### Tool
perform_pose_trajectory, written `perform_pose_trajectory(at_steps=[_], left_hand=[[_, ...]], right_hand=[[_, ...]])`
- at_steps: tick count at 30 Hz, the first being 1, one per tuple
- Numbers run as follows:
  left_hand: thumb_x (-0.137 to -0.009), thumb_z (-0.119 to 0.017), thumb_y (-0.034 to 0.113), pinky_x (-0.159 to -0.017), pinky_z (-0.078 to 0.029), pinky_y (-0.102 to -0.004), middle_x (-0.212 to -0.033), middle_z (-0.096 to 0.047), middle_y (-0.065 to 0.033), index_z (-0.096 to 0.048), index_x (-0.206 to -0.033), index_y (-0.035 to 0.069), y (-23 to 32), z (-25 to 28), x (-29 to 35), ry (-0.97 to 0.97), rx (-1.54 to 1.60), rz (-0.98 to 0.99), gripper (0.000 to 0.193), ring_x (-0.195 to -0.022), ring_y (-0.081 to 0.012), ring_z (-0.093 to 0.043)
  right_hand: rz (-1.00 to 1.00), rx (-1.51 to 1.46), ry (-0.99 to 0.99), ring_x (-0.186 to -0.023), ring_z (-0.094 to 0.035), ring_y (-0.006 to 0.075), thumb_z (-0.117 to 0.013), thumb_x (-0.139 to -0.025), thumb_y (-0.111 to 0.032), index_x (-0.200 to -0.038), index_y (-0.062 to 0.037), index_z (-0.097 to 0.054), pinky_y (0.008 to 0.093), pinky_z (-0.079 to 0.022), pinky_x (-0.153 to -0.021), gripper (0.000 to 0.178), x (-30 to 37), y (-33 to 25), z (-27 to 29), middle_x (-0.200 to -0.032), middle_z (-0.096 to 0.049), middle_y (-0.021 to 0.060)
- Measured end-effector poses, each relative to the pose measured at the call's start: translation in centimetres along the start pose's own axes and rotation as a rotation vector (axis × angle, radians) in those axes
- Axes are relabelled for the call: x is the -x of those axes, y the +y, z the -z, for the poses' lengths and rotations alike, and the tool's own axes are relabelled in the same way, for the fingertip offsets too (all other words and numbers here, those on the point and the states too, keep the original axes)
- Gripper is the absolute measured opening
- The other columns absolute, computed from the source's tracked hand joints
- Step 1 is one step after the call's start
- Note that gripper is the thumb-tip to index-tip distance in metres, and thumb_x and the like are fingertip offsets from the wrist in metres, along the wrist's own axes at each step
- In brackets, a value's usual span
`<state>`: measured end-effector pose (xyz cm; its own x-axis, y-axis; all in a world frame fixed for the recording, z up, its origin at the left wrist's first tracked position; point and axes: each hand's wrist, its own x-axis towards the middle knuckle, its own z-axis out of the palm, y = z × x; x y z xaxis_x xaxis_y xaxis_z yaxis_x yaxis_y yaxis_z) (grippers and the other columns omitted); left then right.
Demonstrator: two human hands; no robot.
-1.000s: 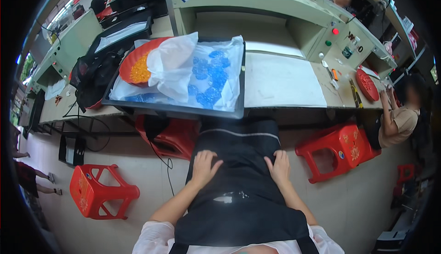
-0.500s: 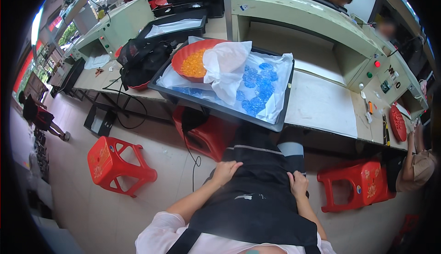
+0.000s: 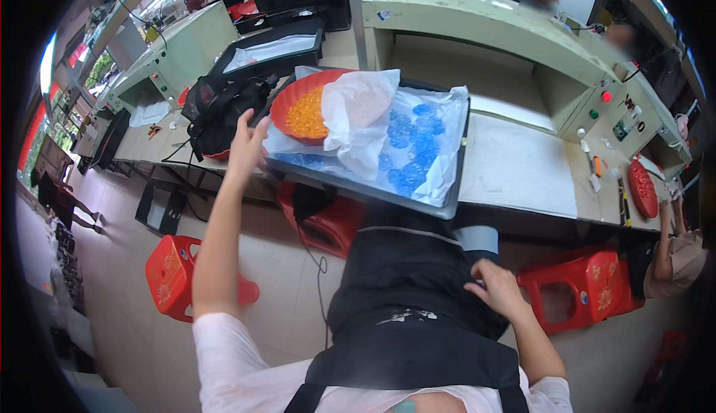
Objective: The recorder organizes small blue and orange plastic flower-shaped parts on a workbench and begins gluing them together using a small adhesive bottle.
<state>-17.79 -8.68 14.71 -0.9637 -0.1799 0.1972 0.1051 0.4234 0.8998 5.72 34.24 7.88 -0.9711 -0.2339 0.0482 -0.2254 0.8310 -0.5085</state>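
Note:
My left hand (image 3: pixel 248 144) reaches out at the left edge of a dark tray (image 3: pixel 350 182), fingers spread with nothing in them; whether it touches the rim, I cannot tell. On the white paper lining lie several clear blue pieces (image 3: pixel 414 144). A red bowl (image 3: pixel 280 111) of small orange pieces (image 3: pixel 306 114) sits in the tray's left part, and a crumpled white sheet (image 3: pixel 362 114) partly covers it. Above the right side of my black apron (image 3: pixel 410 279) is my right hand (image 3: pixel 496 288), loosely bent, thumb and fingers apart, holding nothing visible.
A black bag (image 3: pixel 224 114) rests on the bench left of the tray. Right of it lies a white sheet (image 3: pixel 514 170) before a pale green cabinet (image 3: pixel 477 29). Red stools stand left (image 3: pixel 170 275) and right (image 3: pixel 574 290). Another person (image 3: pixel 679 260) sits at far right.
My left hand has risen from the apron up to the tray's left edge. My right hand has let go of the apron and lifted slightly. The tray looks unchanged.

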Motion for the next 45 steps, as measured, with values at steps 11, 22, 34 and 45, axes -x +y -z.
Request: perform_pose_trajectory(at_steps=[11, 22, 34, 45], left_hand=[[-0.079, -0.040, -0.002, -0.072, -0.054, -0.0487, -0.119, -0.048, -0.0163, -0.027, -0.129, 0.011, -1.4, -3.5, -4.9, -0.249, 0.288, 0.437, 0.053, -0.097, -0.0323, -0.059], [-0.080, -0.038, -0.001, -0.080, -0.052, -0.0343, -0.125, -0.045, -0.0111, -0.028, -0.134, 0.007, 7.9, 2.3, -1.1, -0.246, 0.393, 0.276, 0.055, -0.106, -0.0238, -0.054], [-0.077, -0.044, 0.002, -0.088, -0.047, -0.0368, -0.125, -0.048, -0.0097, -0.035, -0.129, 0.004, 12.7, -11.7, 4.6, -0.492, 0.622, 0.384, 0.054, -0.110, -0.0233, -0.052], [-0.077, -0.040, 0.000, -0.100, -0.036, -0.0374, -0.134, -0.038, -0.0093, -0.024, -0.138, 0.009, 6.5, -10.2, 5.4, -0.003, 0.550, 0.493, 0.063, -0.120, -0.0241, -0.041]], right_hand=[[0.828, -0.078, 0.468, -0.099, -0.055, 0.0275, -0.071, -0.069, -0.022, -0.091, -0.0092, -0.062, 0.0349, -0.043, -0.085, 0.027, -17.4, -9.8, 3.9, -0.112, -0.053, 0.0097], [0.262, -0.038, 0.231, -0.075, -0.060, 0.0323, -0.062, -0.077, -0.018, -0.081, -0.0012, -0.061, 0.0406, -0.048, -0.065, 0.017, -21.2, -3.3, 3.3, -0.082, -0.061, 0.0129], [-0.051, -0.709, 0.181, -0.081, -0.057, 0.0151, -0.053, -0.087, -0.029, -0.101, -0.0027, -0.060, 0.0275, -0.044, -0.069, 0.031, -18.0, 12.4, 11.5, -0.088, -0.061, 0.0090], [0.002, -0.055, 0.264, -0.119, -0.040, 0.0293, -0.056, -0.082, -0.042, -0.125, -0.0076, -0.046, 0.0360, -0.031, -0.099, 0.056, -39.9, 31.7, 16.1, -0.127, -0.046, 0.0156]])
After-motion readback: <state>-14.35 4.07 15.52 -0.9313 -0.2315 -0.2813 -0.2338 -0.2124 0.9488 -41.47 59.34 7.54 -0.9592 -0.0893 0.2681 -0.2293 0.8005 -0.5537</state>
